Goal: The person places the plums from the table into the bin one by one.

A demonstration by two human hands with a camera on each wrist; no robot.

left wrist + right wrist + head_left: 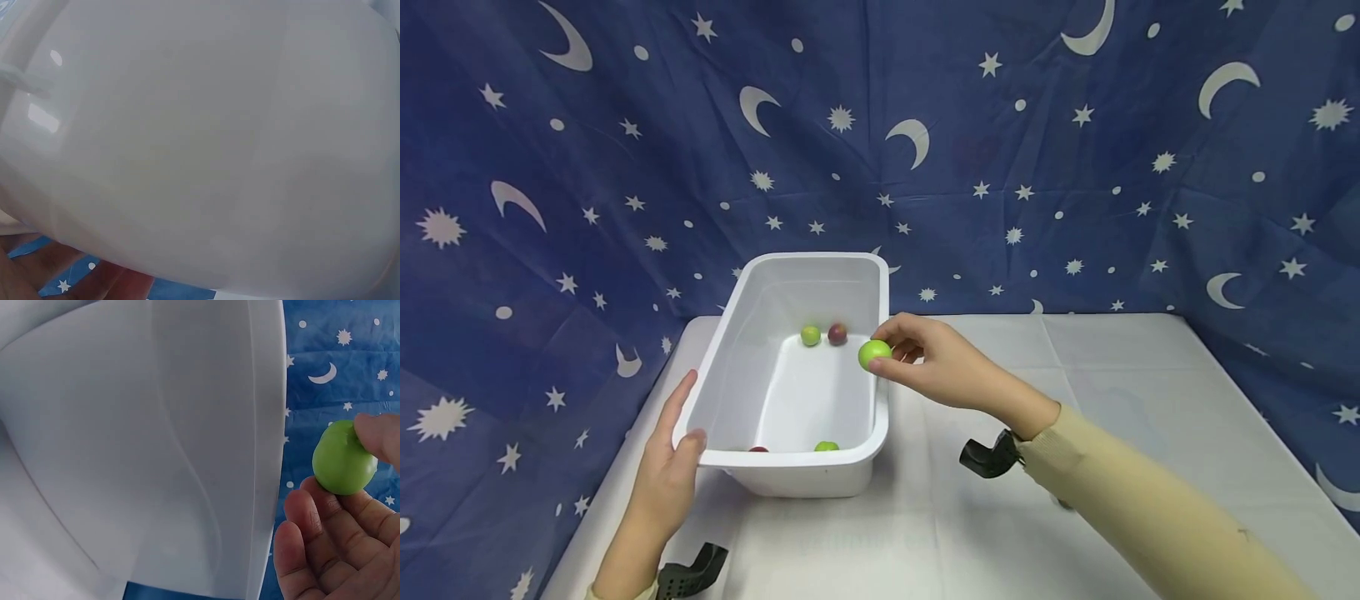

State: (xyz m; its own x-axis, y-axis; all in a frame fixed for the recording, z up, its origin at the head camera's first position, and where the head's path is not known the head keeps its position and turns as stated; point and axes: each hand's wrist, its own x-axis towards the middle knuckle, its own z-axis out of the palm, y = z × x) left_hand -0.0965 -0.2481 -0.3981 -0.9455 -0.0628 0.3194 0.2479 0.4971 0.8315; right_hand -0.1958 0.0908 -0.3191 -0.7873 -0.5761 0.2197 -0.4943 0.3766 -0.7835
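My right hand (936,360) pinches a small green apple (344,457) between thumb and fingertips. It holds the apple above the right rim of a white plastic tub (816,458). At the tub's near left corner, my left hand (666,475) grips the rim, thumb at the edge and fingers along the outer side. Inside the tub, another green apple (810,335) lies beside a dark red round fruit (837,334) toward the far end. Close to the near wall, one more green apple (827,446) and a red fruit (758,449) are partly hidden by the rim.
The tub stands on a table with a white cloth (1000,542), left of the middle. A dark blue curtain (970,150) with moons and stars hangs behind and along the sides. A small dark object (1063,503) shows partly under the right forearm.
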